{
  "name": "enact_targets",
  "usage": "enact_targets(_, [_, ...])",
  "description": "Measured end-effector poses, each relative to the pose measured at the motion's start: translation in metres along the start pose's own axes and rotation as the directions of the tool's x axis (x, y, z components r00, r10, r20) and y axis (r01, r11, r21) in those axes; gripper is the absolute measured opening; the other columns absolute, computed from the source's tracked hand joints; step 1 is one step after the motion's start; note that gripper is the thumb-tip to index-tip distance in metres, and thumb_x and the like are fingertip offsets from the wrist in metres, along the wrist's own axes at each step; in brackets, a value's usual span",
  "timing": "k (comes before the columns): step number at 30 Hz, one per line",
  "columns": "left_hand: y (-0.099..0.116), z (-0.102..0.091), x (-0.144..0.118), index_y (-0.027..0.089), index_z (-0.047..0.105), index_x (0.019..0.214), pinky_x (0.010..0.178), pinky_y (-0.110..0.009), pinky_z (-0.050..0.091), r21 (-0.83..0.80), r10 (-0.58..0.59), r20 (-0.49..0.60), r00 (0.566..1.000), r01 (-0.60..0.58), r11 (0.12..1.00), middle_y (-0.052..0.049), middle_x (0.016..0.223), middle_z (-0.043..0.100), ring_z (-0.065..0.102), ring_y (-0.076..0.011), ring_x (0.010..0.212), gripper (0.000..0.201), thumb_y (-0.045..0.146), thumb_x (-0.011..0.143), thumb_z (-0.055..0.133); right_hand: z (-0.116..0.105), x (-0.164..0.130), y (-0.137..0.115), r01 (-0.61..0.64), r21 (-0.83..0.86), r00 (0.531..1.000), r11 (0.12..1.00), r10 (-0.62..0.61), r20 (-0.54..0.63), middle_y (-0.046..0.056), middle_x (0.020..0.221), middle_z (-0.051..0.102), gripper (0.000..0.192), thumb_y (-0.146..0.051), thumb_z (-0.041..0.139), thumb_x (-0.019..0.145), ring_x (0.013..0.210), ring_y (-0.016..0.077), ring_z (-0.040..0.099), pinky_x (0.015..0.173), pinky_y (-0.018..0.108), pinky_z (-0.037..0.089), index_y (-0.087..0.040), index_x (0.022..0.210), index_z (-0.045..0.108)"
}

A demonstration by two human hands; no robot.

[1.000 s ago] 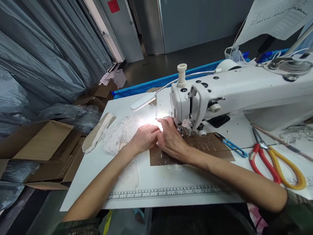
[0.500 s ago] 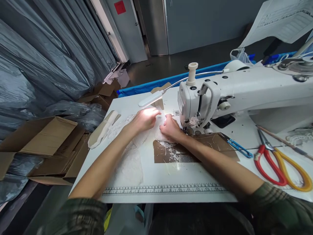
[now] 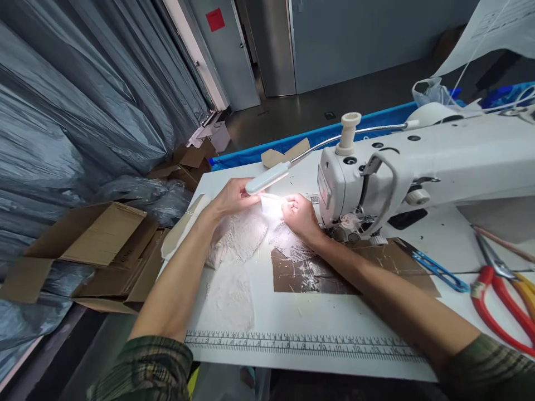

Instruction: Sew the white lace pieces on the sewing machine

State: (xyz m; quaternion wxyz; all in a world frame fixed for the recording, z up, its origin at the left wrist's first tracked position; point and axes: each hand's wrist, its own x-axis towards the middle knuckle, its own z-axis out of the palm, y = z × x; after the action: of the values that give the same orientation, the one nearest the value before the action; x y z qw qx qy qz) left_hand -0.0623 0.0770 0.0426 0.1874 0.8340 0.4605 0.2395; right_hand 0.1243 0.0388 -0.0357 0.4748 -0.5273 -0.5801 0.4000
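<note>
White lace fabric (image 3: 244,236) hangs between my two hands, just left of the sewing machine's needle area. My left hand (image 3: 236,196) pinches its upper left edge, close under the lamp head. With fingers curled, my right hand (image 3: 300,214) grips the fabric's right part beside the machine head. A stretch of the cloth between the hands is washed out by the lamp's light. More of the pale fabric (image 3: 229,301) lies on the table below my left hand. The white sewing machine (image 3: 346,178) stands right of my right hand.
The lamp (image 3: 267,177) reaches over the table on a bendable neck. Brown tape (image 3: 292,275) covers part of the tabletop under my right forearm. Blue thread snips (image 3: 438,270) and red-and-yellow scissors (image 3: 499,301) lie at right. A ruler strip (image 3: 309,346) runs along the front edge; cardboard boxes (image 3: 104,239) stand left.
My hands have moved apart, the left one going left under the lamp, and the fabric is spread between them. The view has shifted slightly, bringing the machine closer.
</note>
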Motion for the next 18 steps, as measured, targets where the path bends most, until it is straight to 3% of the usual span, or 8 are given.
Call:
enact_targets(5, [0.006,-0.003,-0.021,0.017,0.062,0.067,0.05,-0.022,0.034,0.06,-0.104,-0.168,0.98,0.115,0.992,0.005,0.053,0.043,0.04,-0.0093,0.052,0.02,0.035,0.075,0.064,-0.004,-0.002,-0.008,0.167,0.02,0.986,0.986,-0.167,-0.031,0.003,0.076,0.054,0.005,-0.026,0.048,0.083,0.069,0.0174,0.052,0.071,0.031,0.046,-0.022,0.081,0.047])
enact_targets(12, [0.001,0.009,-0.023,0.018,0.064,0.078,0.057,-0.023,0.043,-0.111,-0.167,-0.161,0.973,0.15,0.982,-0.001,0.067,0.059,0.056,-0.0151,0.066,0.026,0.044,0.08,0.061,-0.004,0.001,-0.002,0.174,0.048,0.984,0.984,-0.171,-0.055,-0.002,0.065,0.038,0.012,-0.03,0.039,0.088,0.064,0.0164,0.042,0.063,0.03,0.041,-0.024,0.078,0.041])
enact_targets(15, [0.0,0.01,-0.021,0.018,0.064,0.079,0.059,-0.023,0.045,-0.104,-0.168,-0.147,0.975,0.153,0.983,-0.001,0.071,0.062,0.059,-0.0165,0.072,0.027,0.044,0.081,0.061,-0.005,0.003,-0.002,0.183,0.035,0.981,0.982,-0.181,-0.071,-0.001,0.065,0.036,0.014,-0.031,0.037,0.088,0.063,0.0169,0.041,0.061,0.031,0.04,-0.024,0.076,0.038])
enact_targets(18, [-0.005,0.012,-0.021,0.018,0.064,0.078,0.058,-0.024,0.046,-0.085,-0.176,-0.213,0.961,0.162,0.983,-0.001,0.068,0.062,0.06,-0.0171,0.07,0.023,0.042,0.079,0.062,-0.007,0.003,0.0,0.198,0.003,0.979,0.98,-0.197,-0.06,0.0,0.065,0.037,0.016,-0.031,0.037,0.089,0.066,0.019,0.043,0.065,0.034,0.042,-0.024,0.074,0.039])
